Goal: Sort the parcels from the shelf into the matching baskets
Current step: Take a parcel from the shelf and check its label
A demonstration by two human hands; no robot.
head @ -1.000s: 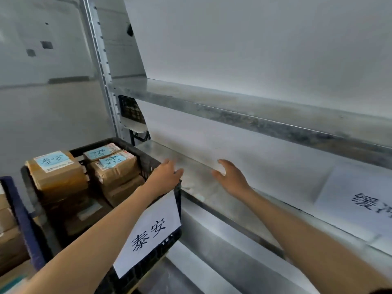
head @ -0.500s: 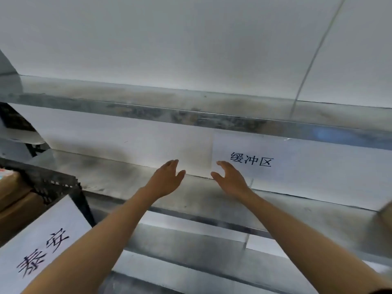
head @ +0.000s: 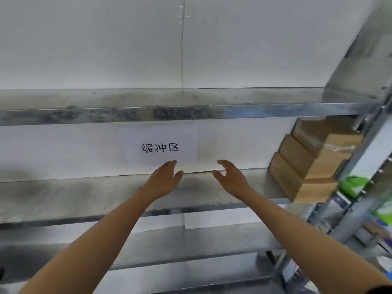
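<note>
Across the middle of the frame, the metal shelf (head: 84,198): bare and smooth-looking, so likely to let a dragged box slide past the front edge and drop toward the lower right. At the right end of that shelf, centre right of the frame, the stack of parcels (head: 305,166): three brown boxes piled in steps, reaching to the front edge at the bottom. Liable to topple if pulled from the lowest box or tugged one-handed. No labels readable from here, hence a real chance of choosing the wrong basket. No baskets in view. On the back wall at frame centre, a paper sign (head: 160,146), just above the hands. Smallest, at mid-frame over the shelf, the left hand (head: 164,180) and right hand (head: 232,179): both empty, fingers loosely spread, palms turned toward each other with a gap between. Well apart from the stack, off to the right of the right hand, and touching none of it
</note>
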